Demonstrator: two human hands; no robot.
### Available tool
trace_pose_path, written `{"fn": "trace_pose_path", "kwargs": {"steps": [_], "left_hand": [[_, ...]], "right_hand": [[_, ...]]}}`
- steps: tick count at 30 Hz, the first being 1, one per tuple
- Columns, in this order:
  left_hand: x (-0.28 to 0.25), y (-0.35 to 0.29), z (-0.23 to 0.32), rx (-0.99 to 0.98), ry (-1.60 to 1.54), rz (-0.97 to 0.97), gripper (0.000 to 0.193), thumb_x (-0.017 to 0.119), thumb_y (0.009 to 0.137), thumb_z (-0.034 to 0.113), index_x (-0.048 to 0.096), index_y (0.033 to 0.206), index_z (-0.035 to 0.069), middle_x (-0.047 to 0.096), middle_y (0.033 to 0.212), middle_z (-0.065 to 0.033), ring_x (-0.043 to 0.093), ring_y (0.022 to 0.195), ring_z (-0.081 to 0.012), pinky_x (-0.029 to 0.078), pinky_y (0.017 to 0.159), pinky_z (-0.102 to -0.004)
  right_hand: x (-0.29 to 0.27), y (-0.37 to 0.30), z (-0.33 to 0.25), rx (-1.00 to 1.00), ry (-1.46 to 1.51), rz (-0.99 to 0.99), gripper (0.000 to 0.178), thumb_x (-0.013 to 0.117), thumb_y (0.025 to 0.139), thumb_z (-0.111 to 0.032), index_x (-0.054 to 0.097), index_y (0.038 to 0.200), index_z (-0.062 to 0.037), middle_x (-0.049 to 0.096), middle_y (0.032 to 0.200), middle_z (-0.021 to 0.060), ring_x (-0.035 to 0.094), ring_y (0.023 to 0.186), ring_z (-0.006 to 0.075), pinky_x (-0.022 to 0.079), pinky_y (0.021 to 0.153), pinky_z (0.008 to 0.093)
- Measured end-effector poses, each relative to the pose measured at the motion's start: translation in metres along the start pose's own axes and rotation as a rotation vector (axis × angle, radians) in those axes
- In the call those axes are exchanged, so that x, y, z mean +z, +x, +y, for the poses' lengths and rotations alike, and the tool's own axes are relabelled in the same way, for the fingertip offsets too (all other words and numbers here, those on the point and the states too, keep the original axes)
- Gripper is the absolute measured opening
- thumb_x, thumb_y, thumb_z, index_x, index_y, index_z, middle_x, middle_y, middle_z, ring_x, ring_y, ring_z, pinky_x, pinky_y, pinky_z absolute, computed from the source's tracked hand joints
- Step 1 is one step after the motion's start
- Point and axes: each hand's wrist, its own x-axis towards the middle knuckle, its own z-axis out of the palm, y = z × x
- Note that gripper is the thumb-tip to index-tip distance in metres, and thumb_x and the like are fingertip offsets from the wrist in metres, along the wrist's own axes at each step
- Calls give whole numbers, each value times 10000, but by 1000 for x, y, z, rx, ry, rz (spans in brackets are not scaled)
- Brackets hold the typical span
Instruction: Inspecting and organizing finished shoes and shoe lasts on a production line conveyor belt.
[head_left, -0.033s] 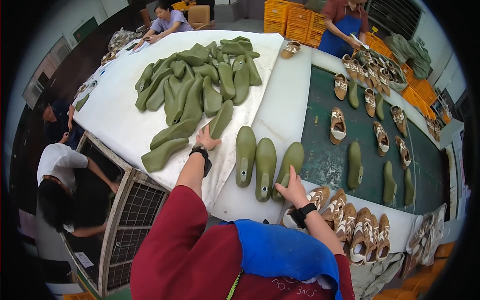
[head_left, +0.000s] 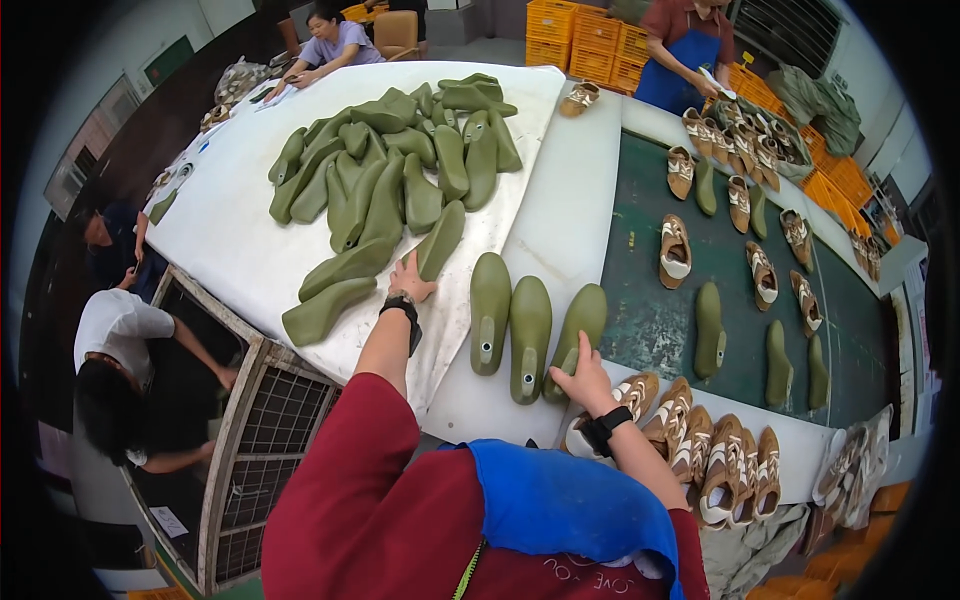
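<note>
My left hand reaches to the edge of a pile of green shoe lasts. Its fingers are spread, at the near end of one tilted shoe last, and nothing is gripped in them. On the pale strip beside the pile, three lasts lie side by side with their toes pointing away: a left one, a middle one and a right one. My right hand is closed about the near heel end of the right one, thumb on its left side; part of the grip is hidden.
Brown-and-white shoes stand in a row by my right forearm. More shoes and lasts are spread on a green belt. A wire-sided cart with a person leaning into it is at the left. Other people work at the far side.
My left hand has shifted very slightly left beside the tilted last. My right hand and the three lasts look unmoved.
</note>
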Motion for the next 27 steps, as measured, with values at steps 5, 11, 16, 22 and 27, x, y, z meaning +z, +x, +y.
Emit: {"fn": "trace_pose_path", "kwargs": {"steps": [5,11,16,22,27], "left_hand": [[-10,-3,11,-139,54,-95,978,690,634,403,107,1419,372,356,1291,-256,401,1183,-391,376,960,-440],[-17,-95,18,85,319,217,890,739,597,269,310,1373,343,395,1168,-224,441,1050,-374,361,892,-429],[-8,-158,15,372,-43,422,813,762,609,220,377,1320,140,400,1113,-212,451,973,-362,382,864,-447],[8,-135,16,347,-395,178,709,678,690,94,320,1297,13,486,1128,-276,474,1045,-412,403,888,-443],[26,-138,30,352,-435,218,674,601,701,17,292,1297,-40,465,1170,-291,444,1100,-424,371,941,-438]], "right_hand": [[4,1,3,-21,-18,31,914,641,720,-400,129,1408,-86,362,1221,345,554,950,446,473,809,425],[-4,0,-7,21,-36,16,906,624,716,-421,145,1412,-95,368,1225,343,584,907,417,492,755,418],[-7,0,-9,37,-73,2,904,598,712,-448,151,1412,-93,359,1235,373,596,878,409,498,733,417],[-18,-4,-20,-7,-131,-22,836,592,731,-347,194,1372,14,632,751,212,626,767,362,504,692,431],[-36,30,21,-9,75,284,653,561,739,-284,347,1264,39,613,869,285,602,844,414,480,779,454]]}}
